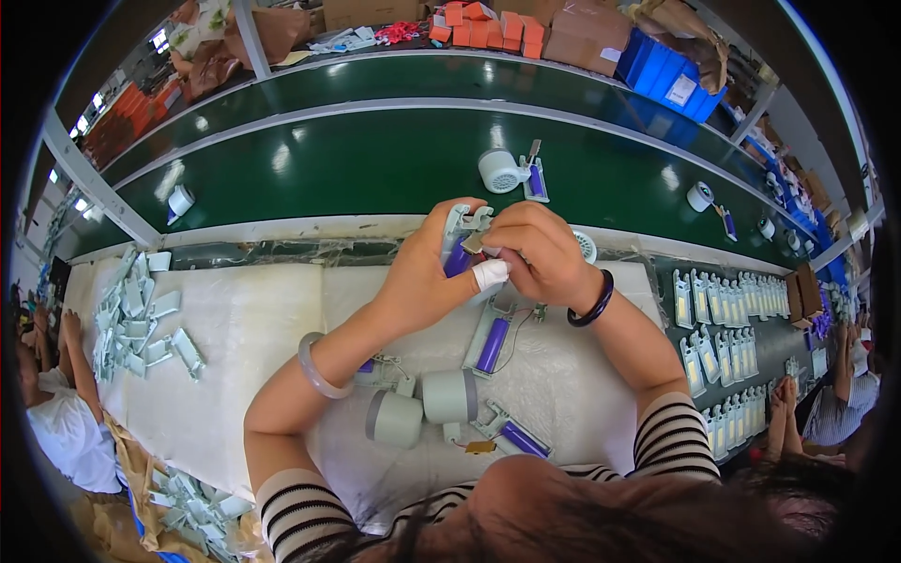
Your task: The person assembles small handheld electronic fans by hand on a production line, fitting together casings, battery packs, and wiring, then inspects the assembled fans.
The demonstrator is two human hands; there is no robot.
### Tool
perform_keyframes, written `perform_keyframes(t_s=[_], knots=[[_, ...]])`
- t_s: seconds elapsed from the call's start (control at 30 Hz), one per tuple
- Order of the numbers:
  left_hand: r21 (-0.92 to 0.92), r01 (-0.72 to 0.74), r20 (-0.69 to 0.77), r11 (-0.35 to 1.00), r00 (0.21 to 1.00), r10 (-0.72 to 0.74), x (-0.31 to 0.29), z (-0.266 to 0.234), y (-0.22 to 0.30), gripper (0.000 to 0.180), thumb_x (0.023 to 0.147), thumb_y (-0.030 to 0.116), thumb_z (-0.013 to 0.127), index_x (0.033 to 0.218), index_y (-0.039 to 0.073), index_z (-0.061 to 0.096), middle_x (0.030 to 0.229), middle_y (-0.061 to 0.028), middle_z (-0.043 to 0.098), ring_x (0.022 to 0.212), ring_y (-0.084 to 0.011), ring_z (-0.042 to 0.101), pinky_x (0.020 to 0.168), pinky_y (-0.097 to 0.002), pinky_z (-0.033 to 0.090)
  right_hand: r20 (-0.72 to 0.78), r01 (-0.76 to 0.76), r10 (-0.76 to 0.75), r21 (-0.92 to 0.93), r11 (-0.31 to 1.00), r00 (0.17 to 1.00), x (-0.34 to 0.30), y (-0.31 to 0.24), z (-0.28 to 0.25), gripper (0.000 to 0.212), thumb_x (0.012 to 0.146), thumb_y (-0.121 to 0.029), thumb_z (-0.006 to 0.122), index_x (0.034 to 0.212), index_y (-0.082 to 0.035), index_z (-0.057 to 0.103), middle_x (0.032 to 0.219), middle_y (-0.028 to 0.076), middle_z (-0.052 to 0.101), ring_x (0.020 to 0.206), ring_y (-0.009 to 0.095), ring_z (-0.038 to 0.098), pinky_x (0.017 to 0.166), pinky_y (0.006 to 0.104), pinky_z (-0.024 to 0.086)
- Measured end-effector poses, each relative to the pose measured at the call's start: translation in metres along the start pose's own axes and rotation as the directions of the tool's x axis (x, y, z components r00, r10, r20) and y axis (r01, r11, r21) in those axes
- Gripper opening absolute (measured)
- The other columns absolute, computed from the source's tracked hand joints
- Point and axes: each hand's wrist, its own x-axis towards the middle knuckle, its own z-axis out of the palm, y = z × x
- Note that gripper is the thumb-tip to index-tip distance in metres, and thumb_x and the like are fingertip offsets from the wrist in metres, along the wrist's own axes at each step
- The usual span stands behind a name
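Observation:
Above the work table, my left hand (pixel 418 267), its thumb wrapped in white tape, grips a pale green plastic handle housing (pixel 457 221) with a purple battery cell (pixel 457 260) in it. My right hand (pixel 549 246) is closed in a pinch on a small greyish flat piece (pixel 474 243) against the housing; its fingers partly cover the piece. Below my hands lies another housing with a purple cell (pixel 491 343) and thin wires. Nearer to me are two round fan heads (pixel 394 419) and a further housing with a purple cell (pixel 524 438), beside an orange-brown flat piece (pixel 479 448).
Loose pale green shells (pixel 136 324) are heaped on the table's left. Beyond the table runs a green conveyor belt (pixel 357 155) carrying fan units (pixel 500 173). Rows of housings (pixel 732 296) stand at right. A blue crate (pixel 666 80) sits at the back. Other people work on both sides.

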Motion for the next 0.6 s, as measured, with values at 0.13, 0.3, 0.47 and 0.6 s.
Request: perform_keyframes(t_s=[0.13,0.3,0.47,0.6], knots=[[0.009,-0.005,0.011,1.000,1.000,0.005,-0.0006,-0.0004,-0.0022,0.059,0.079,0.024,0.074,0.125,0.005,0.043,0.102,-0.0096,0.060,0.091,-0.0170,0.058,0.080,-0.0295,0.047,0.026,-0.026,0.026,-0.004,1.000,0.999,0.0004,-0.0015,-0.0001,0.029,0.067,0.004,0.065,0.095,-0.003,0.060,0.092,0.012,0.058,0.080,0.029,0.058,0.070,0.0366,0.049],[0.043,-0.022,0.005,0.999,1.000,0.022,-0.0005,0.0003,-0.0050,0.057,0.080,0.024,0.072,0.125,0.004,0.043,0.101,-0.0114,0.061,0.091,-0.0203,0.061,0.080,-0.0307,0.047,0.036,-0.043,0.043,-0.005,0.999,0.998,-0.0001,-0.0013,0.0003,0.029,0.067,0.005,0.065,0.095,-0.003,0.060,0.092,0.012,0.058,0.081,0.029,0.059,0.071,0.0368,0.049],[0.033,-0.050,-0.009,0.998,0.999,0.050,0.0005,0.0009,-0.0088,0.055,0.080,0.023,0.071,0.124,0.004,0.043,0.102,-0.0125,0.061,0.093,-0.0219,0.061,0.081,-0.0317,0.047,0.026,-0.045,0.046,-0.040,0.998,0.999,0.0002,-0.0016,0.0019,0.029,0.066,0.005,0.065,0.094,-0.003,0.060,0.091,0.011,0.058,0.082,0.029,0.058,0.071,0.0364,0.049],[0.047,0.003,0.006,0.999,1.000,-0.003,0.0002,0.0010,-0.0062,0.053,0.081,0.022,0.071,0.123,0.003,0.043,0.101,-0.0127,0.061,0.092,-0.0218,0.061,0.081,-0.0315,0.047,0.019,-0.045,0.047,-0.072,0.996,0.999,-0.0002,-0.0020,0.0022,0.029,0.066,0.005,0.065,0.093,-0.003,0.060,0.091,0.011,0.058,0.082,0.029,0.058,0.071,0.0362,0.048]])
